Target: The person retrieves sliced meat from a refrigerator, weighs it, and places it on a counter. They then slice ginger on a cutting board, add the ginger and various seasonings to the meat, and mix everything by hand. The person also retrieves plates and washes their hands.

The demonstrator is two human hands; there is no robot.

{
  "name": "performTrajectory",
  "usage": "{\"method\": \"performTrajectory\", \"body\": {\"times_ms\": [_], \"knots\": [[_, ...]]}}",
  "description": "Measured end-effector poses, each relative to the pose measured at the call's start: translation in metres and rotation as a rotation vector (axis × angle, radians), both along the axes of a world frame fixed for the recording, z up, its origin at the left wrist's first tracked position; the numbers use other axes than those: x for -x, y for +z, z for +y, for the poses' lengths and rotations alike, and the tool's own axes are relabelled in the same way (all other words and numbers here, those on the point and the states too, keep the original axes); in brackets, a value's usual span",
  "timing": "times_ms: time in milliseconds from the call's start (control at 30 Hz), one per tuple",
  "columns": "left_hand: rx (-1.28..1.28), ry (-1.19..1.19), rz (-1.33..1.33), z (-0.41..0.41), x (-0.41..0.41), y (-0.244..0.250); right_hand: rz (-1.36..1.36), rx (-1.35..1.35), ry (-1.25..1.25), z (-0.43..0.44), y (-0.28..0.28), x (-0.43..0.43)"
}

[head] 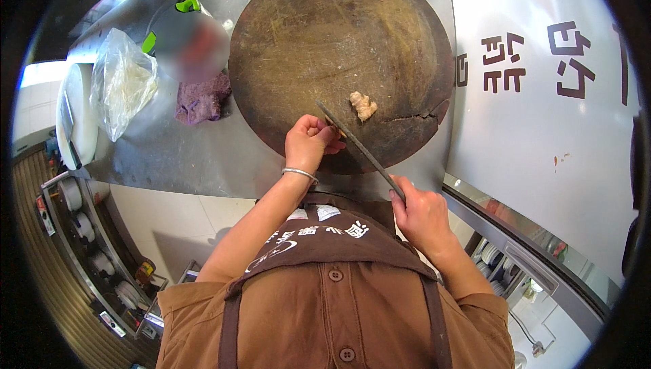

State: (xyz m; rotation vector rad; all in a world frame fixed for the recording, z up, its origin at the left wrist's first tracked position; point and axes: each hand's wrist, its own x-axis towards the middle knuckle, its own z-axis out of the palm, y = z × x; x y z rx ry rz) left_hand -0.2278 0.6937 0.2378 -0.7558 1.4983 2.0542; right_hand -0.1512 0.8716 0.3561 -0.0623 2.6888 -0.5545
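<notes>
In my right hand (423,216) is the handle end of a knife (358,147), seen nearly along its dark spine. The blade slants up and left over the near part of a round wooden chopping block (325,43). My left hand (314,137), with a metal bangle on its wrist, pinches a small yellowish piece (342,134), apparently ginger, against the blade's left side. Fingers and blade hide most of that piece. A knob of ginger root (362,106) lies on the block, just right of the blade and apart from both hands.
Left of the block on the steel counter (203,153) are a folded purple cloth (203,98), a blurred container with green clips (188,3), and a clear plastic bag (124,84). A knife (68,125) rests on a white board (84,114) farther left. The block has a crack (409,118).
</notes>
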Motion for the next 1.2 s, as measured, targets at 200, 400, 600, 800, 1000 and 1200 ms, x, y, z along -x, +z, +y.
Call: {"method": "performTrajectory", "body": {"times_ms": [200,400,600,800,1000,1200], "knots": [[-0.009,0.021,0.024,0.0,-0.003,-0.004,0.013,-0.016,0.046,-0.004,0.004,0.005],[-0.024,0.03,0.031,0.002,-0.002,-0.002,0.045,-0.048,0.03,-0.009,0.008,0.0],[-0.026,0.026,0.015,0.005,0.001,-0.001,0.04,-0.067,0.041,-0.007,0.015,0.002],[0.008,0.023,0.038,0.006,0.002,0.002,0.003,-0.066,0.047,-0.006,0.019,0.006],[-0.003,0.063,0.004,0.009,0.003,0.004,-0.024,-0.075,0.065,-0.006,0.023,0.011],[0.003,0.037,-0.04,0.007,0.005,0.002,-0.029,-0.041,0.055,-0.004,0.02,0.018]]}}
